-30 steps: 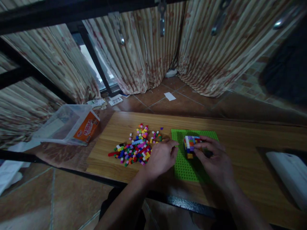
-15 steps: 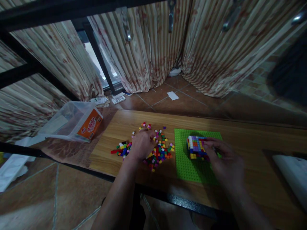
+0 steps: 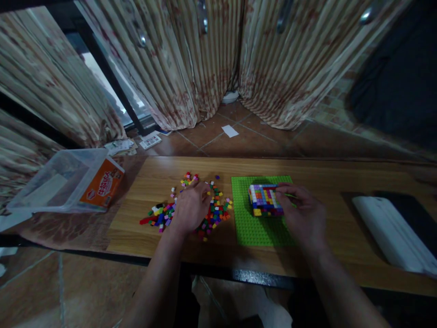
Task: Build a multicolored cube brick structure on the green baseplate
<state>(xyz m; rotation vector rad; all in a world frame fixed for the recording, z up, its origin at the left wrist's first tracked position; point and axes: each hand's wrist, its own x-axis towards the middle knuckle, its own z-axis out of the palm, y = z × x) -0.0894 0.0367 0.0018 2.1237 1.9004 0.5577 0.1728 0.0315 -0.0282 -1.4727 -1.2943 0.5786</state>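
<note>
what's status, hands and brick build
Left hand over loose multicoloured plastic bricks. Right hand at boxy multicoloured plastic build on green baseplate. Build's right end hidden.

Dim indoor pic, cool daylight thru window gap (image 3: 102, 77) at upper L, wide-angle warp.
Soft shadows on green baseplate (image 3: 246, 232) below brick block (image 3: 264, 200) & R hand (image 3: 305, 214); small glare on black table edge (image 3: 252, 276). Curtains (image 3: 164, 68) bow & stretch twd edges; dark shape (image 3: 396, 82) at upper R blurred, prob. out of focus. Loose bricks (image 3: 218, 214) a bit soft, colors readable.
</note>
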